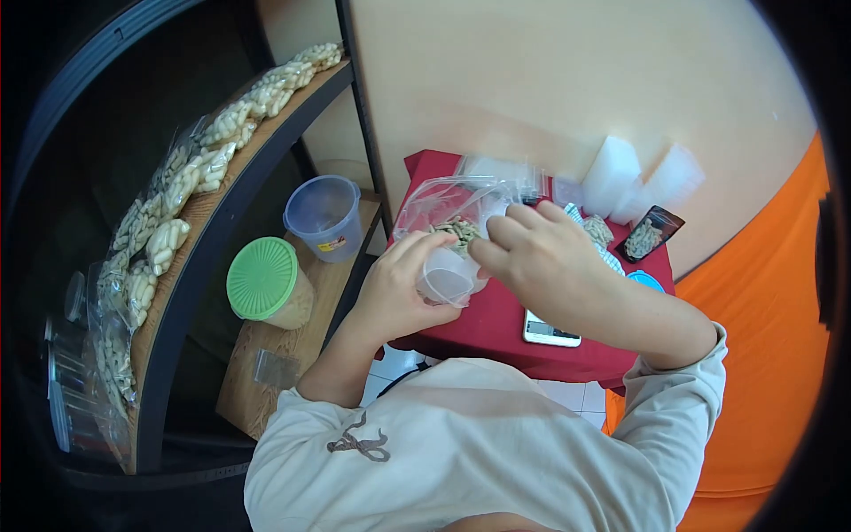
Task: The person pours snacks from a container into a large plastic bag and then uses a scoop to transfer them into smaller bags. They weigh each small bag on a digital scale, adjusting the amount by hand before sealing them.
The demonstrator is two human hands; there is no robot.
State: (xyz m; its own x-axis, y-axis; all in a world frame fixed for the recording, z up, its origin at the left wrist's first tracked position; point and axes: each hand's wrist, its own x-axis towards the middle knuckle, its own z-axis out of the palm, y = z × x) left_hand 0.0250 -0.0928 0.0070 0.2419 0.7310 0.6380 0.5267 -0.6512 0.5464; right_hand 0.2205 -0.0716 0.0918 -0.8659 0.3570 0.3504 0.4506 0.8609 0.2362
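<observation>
My left hand [396, 291] is wrapped around a clear plastic cup [446, 277] above the red-covered table, its mouth tilted toward me. My right hand [539, 250] is closed at the cup's right side, knuckles up. Its fingertips are turned away from view, so anything pinched in them is hidden. Just beyond the cup lies a clear plastic bag [425, 202] with pale green, stick-shaped snack pieces [458, 230] in it. A white device, perhaps a small scale [549, 332], sits on the table under my right forearm.
On the red tablecloth [479, 332] stand stacked clear containers [612, 173], a black-framed item showing snack pieces [650, 233] and a blue lid [645, 281]. Left, a shelf [208, 208] carries bagged snacks [182, 182]; lower down are a green-lidded tub [263, 277] and a bluish bucket [326, 217].
</observation>
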